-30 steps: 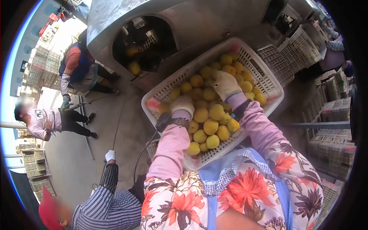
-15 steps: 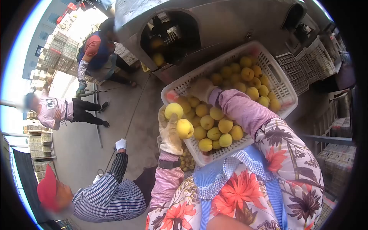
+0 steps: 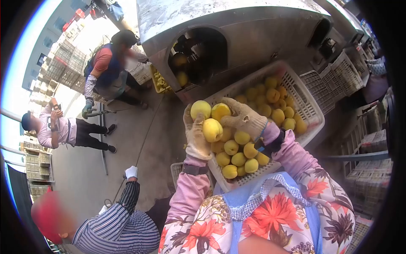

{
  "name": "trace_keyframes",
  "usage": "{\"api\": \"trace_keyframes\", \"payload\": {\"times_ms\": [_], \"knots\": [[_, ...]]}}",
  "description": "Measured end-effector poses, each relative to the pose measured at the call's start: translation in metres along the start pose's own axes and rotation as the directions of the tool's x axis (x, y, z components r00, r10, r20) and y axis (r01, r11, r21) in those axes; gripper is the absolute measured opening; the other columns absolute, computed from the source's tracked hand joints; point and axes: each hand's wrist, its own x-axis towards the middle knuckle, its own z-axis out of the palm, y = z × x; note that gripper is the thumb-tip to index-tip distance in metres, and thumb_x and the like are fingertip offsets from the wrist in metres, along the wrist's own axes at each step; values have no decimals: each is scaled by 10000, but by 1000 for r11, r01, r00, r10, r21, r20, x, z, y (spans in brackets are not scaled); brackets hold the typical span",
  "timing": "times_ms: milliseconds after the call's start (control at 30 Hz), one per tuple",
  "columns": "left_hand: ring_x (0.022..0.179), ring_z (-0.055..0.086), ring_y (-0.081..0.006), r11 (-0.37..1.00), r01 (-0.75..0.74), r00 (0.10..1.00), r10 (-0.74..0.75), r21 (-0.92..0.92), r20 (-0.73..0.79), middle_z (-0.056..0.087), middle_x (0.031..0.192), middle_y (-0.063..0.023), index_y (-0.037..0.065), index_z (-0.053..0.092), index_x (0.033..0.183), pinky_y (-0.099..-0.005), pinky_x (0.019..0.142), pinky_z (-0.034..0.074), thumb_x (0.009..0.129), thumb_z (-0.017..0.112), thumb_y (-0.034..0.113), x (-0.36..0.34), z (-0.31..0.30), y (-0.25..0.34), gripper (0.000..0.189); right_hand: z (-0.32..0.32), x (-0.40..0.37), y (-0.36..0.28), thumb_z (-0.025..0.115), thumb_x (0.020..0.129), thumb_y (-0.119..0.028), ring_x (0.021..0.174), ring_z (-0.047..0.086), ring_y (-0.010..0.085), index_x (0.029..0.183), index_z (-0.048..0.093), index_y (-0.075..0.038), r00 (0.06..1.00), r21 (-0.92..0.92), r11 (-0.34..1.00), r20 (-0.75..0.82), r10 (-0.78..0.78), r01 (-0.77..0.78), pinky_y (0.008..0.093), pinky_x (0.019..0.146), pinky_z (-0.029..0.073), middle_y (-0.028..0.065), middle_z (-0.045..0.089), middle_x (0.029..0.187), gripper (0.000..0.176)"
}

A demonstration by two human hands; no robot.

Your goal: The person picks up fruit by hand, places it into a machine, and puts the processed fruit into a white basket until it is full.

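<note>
Three fruits (image 3: 212, 130) up over the crate's (image 3: 306, 101) left side: two cupped in the left hand (image 3: 198, 139), one gripped in the right hand (image 3: 247, 120), gloves nearly together. Likely light, firm-skinned, easily bruised; cup round the widest part, no fingertip pinch. Crate is perforated, more fruit inside; can't tell what it rests on. Metal housing (image 3: 253, 46) just beyond, grey floor (image 3: 127, 139) left, people (image 3: 114, 230) that side.

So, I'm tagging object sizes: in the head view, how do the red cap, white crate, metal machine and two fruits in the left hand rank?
Largest to smallest:
1. metal machine
2. white crate
3. red cap
4. upper fruit and lower fruit in the left hand: too alike to rank apart
</note>
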Motion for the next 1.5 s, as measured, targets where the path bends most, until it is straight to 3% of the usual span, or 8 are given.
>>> {"api": "trace_keyframes", "payload": {"times_ms": [233, 633, 800, 933, 1033, 1067, 1300, 1500], "knots": [[990, 657, -253, 997, -82, 996, 82, 12, -16, 608, 1226, -99, 172, 430, 1424, -384, 783, 593, 998, 595, 179, 21, -2, 5, 457, 12, 78, -17, 664, 900, -271, 996, 630, 408, 1198, 563, -62, 773, -598, 800, -485, -408, 47, 465, 869, 505, 204, 676, 1038, 378], [1035, 647, -232, 998, -61, 994, 62, 17, -87, 586, 1264, -94, 150, 383, 1466, -378, 840, 579, 990, 616, 184, 7, -25, -2, 530, 20, 188, 9, 603, 908, -288, 973, 661, 284, 1106, 664, -168, 588, -910, 411, -365, -722, -60, 464, 823, 525, 110, 670, 1046, 240], [1048, 660, -257, 994, -109, 992, 108, -18, -58, 586, 1256, -120, 155, 368, 1466, -394, 854, 587, 1017, 568, 209, 12, -27, -13, 495, -5, 226, -42, 660, 850, -234, 960, 667, 381, 1309, 542, -107, 826, -969, 239, -182, -534, -59, 471, 837, 531, 163, 674, 1132, 490], [1006, 682, -289, 997, -32, 995, 38, -64, 88, 620, 1208, -141, 139, 405, 1444, -412, 809, 604, 1048, 502, 292, 5, -19, 10, 436, -12, 185, -52, 565, 939, -385, 1095, 632, 350, 1321, 569, -69, 942, -804, 590, -140, -305, 71, 427, 943, 503, 176, 601, 1298, 496], [981, 690, -277, 984, 102, 977, -71, -144, 202, 656, 1185, -148, 87, 430, 1445, -422, 766, 613, 1053, 487, 358, 1, -28, 13, 480, 5, 98, -38, 592, 973, -383, 1244, 577, 319, 1417, 482, 10, 883, -105, 907, -207, -422, 408, 385, 1074, 433, 223, 521, 1435, 603], [1050, 658, -278, 985, 110, 964, -73, -134, 254, 613, 1245, -142, 112, 383, 1476, -414, 843, 588, 1060, 475, 329, -3, -25, 14, 478, 10, 62, -47, 646, 950, -320, 1300, 529, 280, 1434, 437, 55, 974, 156, 963, 24, -224, 217, 357, 1088, 420, 217, 537, 1409, 647], [1259, 552, -201, 986, -47, 926, -18, 160, 378, 548, 1393, -92, 75, 462, 1451, -349, 1041, 494, 1024, 559, 171, -27, -6, 8, 448, 18, 3, -2, 818, 783, -156, 1234, 548, 236, 1427, 463, -30, 908, -209, 891, -30, -418, 404, 360, 1087, 427, 140, 580, 1322, 745], [1209, 589, -202, 984, 113, 906, -159, 138, 393, 601, 1342, -103, 34, 507, 1409, -340, 1028, 501, 953, 657, 70, -15, -3, 13, 481, 5, -18, -1, 820, 752, -126, 1251, 549, 317, 1414, 471, -54, 944, 12, 944, 12, -328, 328, 401, 1075, 435, 185, 570, 1329, 752]]}}
